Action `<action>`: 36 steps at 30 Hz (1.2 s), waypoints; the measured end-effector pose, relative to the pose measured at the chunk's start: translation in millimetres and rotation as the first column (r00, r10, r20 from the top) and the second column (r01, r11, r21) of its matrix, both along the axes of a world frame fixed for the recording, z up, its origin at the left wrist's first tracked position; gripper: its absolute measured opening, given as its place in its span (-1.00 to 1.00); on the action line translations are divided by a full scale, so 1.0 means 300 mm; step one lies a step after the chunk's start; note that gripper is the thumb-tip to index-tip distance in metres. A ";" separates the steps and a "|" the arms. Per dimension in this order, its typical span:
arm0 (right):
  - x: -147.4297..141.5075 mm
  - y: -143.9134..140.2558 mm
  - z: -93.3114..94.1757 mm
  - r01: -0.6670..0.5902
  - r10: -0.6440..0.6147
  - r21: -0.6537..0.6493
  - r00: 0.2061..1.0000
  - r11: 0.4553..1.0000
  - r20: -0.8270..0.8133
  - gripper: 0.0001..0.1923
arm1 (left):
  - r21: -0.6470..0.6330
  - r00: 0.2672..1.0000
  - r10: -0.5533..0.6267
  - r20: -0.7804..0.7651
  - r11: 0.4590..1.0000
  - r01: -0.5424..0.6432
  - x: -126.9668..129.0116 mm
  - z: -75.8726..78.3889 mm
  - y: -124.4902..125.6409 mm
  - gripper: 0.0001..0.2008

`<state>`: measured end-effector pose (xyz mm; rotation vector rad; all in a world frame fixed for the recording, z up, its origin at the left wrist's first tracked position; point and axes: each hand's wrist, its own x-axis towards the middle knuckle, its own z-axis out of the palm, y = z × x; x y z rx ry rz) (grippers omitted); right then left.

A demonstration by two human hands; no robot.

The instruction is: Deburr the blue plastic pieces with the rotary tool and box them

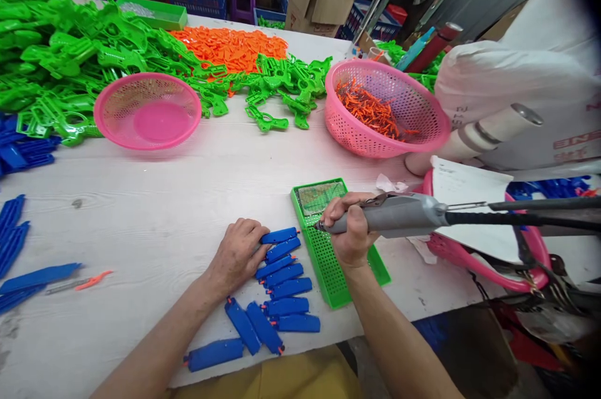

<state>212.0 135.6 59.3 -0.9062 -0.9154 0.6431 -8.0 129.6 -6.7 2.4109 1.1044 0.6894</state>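
- A person's left hand [239,255] lies palm down on a pale wood-grain table [154,198], its fingers loose and spread against a row of small blue plastic oblong pieces [284,280]; it presses on them rather than gripping any.
- The blue pieces lie side by side in a stacked row near the table's front edge, several with a tiny orange tip at one end; a few more lie slanted just below the row.
- The right hand [351,233] is clenched around the grey barrel of a handheld powered driver [399,215], whose tip points left toward the topmost blue pieces.
- The tool's black cable runs off the right edge of the frame, so its far end is cut off.
- A flat green plastic mesh tray [328,261] lies under the right hand and is partly hidden by it; what sits in its upper compartment is too fine to make out.
- Further back stand an empty-looking pink perforated plastic basket [148,109] and a second pink basket holding small orange parts [385,108].
- Heaps of bright green plastic frames [70,54] and a pile of orange plastic parts [230,45] cover the far side of the table.
- The person's forearms enter from the bottom edge; the body is barely in view.
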 end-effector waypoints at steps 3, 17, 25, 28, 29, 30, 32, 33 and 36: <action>-0.003 -0.002 -0.007 -0.009 0.009 0.002 1.000 1.000 0.008 -0.81 | -0.014 1.000 -0.001 -0.012 1.000 0.001 -0.002 0.004 0.002 -0.85; 0.003 -0.016 0.057 -0.011 0.010 0.059 1.000 0.998 0.016 -0.84 | -0.011 1.000 -0.003 0.008 1.000 0.004 0.000 0.012 0.002 -0.89; -0.089 -0.041 0.090 -0.151 0.152 0.055 0.988 0.987 -0.024 -0.82 | -0.002 1.000 0.009 -0.001 1.000 -0.009 0.013 0.001 -0.002 -0.91; -0.138 -0.044 0.067 -0.208 0.208 0.019 0.977 0.978 -0.037 -0.81 | -0.013 1.000 0.013 -0.004 1.000 -0.013 0.016 0.000 -0.004 -0.90; -0.149 -0.044 0.059 -0.228 0.228 0.019 0.973 0.974 -0.036 -0.81 | -0.010 1.000 0.012 -0.002 1.000 -0.012 0.016 -0.001 -0.005 -0.91; -0.158 -0.044 0.051 -0.244 0.245 0.020 0.969 0.970 -0.034 -0.82 | -0.005 1.000 0.013 0.000 1.000 -0.013 0.017 -0.002 -0.005 -0.91; -0.167 -0.044 0.040 -0.268 0.268 0.017 0.963 0.963 -0.022 -0.83 | 0.001 1.000 0.012 0.002 1.000 -0.012 0.017 -0.005 -0.006 -0.91; -0.169 -0.045 0.036 -0.273 0.273 0.010 0.962 0.962 -0.016 -0.84 | -0.002 1.000 0.010 0.001 1.000 -0.010 0.017 -0.006 -0.007 -0.90; -0.172 -0.045 0.027 -0.273 0.273 -0.021 0.962 0.962 -0.007 -0.83 | -0.011 1.000 0.008 -0.004 1.000 -0.008 0.019 -0.008 -0.006 -0.91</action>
